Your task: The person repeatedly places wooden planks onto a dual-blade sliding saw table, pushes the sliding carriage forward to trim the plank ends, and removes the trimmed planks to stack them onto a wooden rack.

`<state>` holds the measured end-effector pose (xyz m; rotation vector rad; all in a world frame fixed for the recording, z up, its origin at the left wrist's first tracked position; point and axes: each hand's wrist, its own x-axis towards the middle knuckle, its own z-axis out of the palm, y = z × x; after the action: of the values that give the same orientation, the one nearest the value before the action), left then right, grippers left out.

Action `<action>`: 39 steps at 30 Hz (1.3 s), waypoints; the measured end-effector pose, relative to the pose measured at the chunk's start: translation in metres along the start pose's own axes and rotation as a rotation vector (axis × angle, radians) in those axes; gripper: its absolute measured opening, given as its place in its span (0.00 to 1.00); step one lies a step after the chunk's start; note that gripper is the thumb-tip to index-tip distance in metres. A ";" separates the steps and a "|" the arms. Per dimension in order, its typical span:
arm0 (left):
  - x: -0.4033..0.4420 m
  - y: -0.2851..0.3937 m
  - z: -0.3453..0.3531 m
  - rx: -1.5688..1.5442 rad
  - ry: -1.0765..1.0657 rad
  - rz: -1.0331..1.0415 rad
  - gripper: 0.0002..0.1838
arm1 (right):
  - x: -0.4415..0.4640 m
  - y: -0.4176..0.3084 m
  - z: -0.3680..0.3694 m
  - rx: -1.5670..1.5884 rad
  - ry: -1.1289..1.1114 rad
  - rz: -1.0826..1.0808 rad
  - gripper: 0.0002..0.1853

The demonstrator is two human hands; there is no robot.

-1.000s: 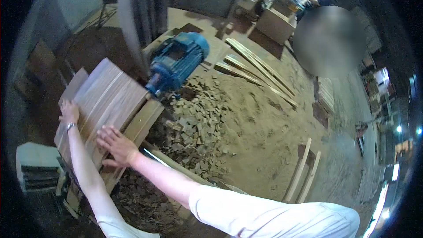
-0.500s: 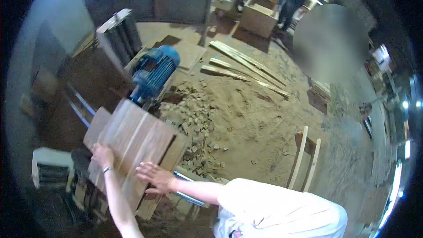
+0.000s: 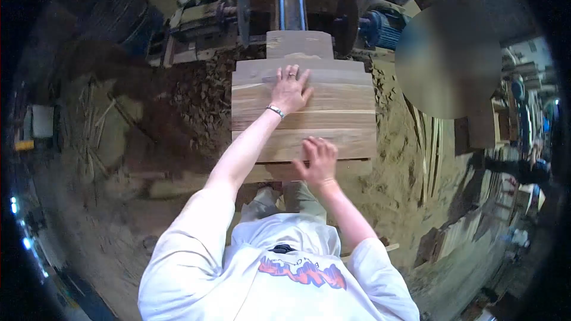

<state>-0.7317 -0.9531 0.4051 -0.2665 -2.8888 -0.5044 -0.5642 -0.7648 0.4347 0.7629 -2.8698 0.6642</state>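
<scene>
A stack of wooden boards lies flat in front of me, its pieces side by side with the grain running left to right. My left hand rests on the upper middle of the boards, fingers spread, a bracelet at the wrist. Near the front edge of the boards is my right hand, its fingers apart and slightly bent, slightly blurred. Neither hand is wrapped round anything. Beyond the stack a smaller wooden piece lies at the near end of two metal rails.
Round saw blades stand left and right of the rails, the right one beside a blue motor. Wood offcuts cover the ground at left. Long strips lie at right. Another person is at the far right.
The view has swung round, so the boards and rails now lie straight ahead. My left hand is farther forward on the boards, and my right hand is at their near edge.
</scene>
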 end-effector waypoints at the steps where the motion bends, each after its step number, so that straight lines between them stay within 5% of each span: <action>1: -0.007 0.005 -0.011 -0.009 -0.024 0.026 0.33 | 0.011 0.017 -0.014 0.054 -0.020 0.039 0.28; 2: -0.014 0.007 -0.015 -0.017 -0.052 0.056 0.34 | 0.019 0.057 -0.013 0.084 -0.104 0.128 0.26; 3: -0.018 0.003 -0.013 -0.010 -0.061 0.095 0.36 | 0.038 0.073 -0.025 -0.163 0.206 0.173 0.29; 4: -0.030 0.011 -0.024 -0.006 -0.041 0.119 0.36 | 0.051 0.081 -0.058 -0.204 0.221 0.430 0.34; 6: -0.034 0.012 -0.033 -0.022 -0.041 0.165 0.36 | 0.078 0.148 -0.055 -0.201 0.069 0.684 0.39; 9: -0.044 0.015 -0.030 -0.024 -0.038 0.134 0.35 | 0.111 0.139 -0.084 0.136 -0.275 0.951 0.43; 16: -0.035 0.017 -0.035 0.016 -0.026 0.044 0.35 | 0.113 0.125 -0.063 -0.034 -0.027 0.684 0.45; 18: -0.035 0.016 -0.035 0.029 -0.013 0.044 0.34 | 0.084 0.069 -0.081 -0.076 -0.083 0.310 0.47; 19: -0.036 0.017 -0.035 0.032 -0.014 0.047 0.34 | 0.057 0.063 -0.063 0.011 -0.316 0.087 0.55; 23: -0.032 0.019 -0.034 0.030 -0.025 0.073 0.34 | 0.040 0.028 -0.075 -0.185 -0.566 -0.280 0.73; 32: -0.036 0.016 -0.029 0.058 -0.077 0.102 0.39 | 0.053 0.037 -0.066 -0.182 -0.533 -0.420 0.78; 39: -0.002 0.025 -0.074 0.070 -0.556 0.120 0.66 | 0.056 0.014 -0.116 -0.095 -0.869 -0.207 0.72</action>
<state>-0.7122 -0.9567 0.4809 -0.6583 -3.3823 -0.3483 -0.6216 -0.7285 0.5447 1.6352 -3.4130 0.1727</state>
